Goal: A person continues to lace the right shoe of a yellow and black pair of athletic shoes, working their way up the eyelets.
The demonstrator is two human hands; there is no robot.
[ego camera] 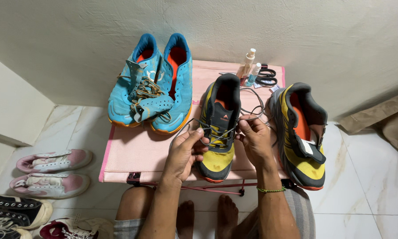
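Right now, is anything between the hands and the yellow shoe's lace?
Nothing visible. The left hand and right hand both already pinch the grey lace over the yellow shoe; its mate sits off to the right.

Both hands, left hand [184,152] & right hand [254,138], pinch grey laces [252,99] on a yellow-grey running shoe [219,128] atop pink folding table [139,150]; blue pair [152,84] far left.

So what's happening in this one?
A seated person is working the grey lace of a yellow and grey shoe on a small pink table. The left hand and right hand each pinch a stretch of lace over the shoe's tongue. Its unlaced mate lies to the right, a blue pair to the left. Small bottles and scissors sit behind.
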